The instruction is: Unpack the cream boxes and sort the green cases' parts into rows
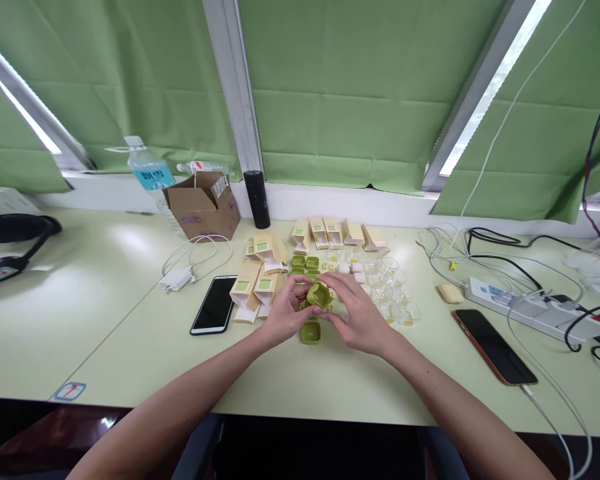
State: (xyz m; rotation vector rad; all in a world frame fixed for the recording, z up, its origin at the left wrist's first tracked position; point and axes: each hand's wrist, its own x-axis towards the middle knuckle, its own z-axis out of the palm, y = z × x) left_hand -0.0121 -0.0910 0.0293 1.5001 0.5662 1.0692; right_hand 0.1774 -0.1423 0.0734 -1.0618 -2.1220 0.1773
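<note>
Between my left hand [286, 312] and my right hand [361, 316] is a small olive-green square cup [319, 295], tilted, with the fingertips of both hands closed on its sides. Just below it, a matching green tray-like piece [311, 332] lies on the table. Several more green pieces [313, 263] stand in rows behind my hands, partly hidden by them. To the right of my right hand are many clear plastic pieces [390, 293] with yellow spots. Small whitish-pink blocks [357, 267] sit beside them.
Small open cardboard boxes [247, 285] stand left of and behind my hands. A white-edged phone [214, 305], a charger [177, 279], a brown carton [203, 212] and a black bottle [257, 200] are on the left. Another phone [495, 347], a power strip [535, 310] and cables lie right.
</note>
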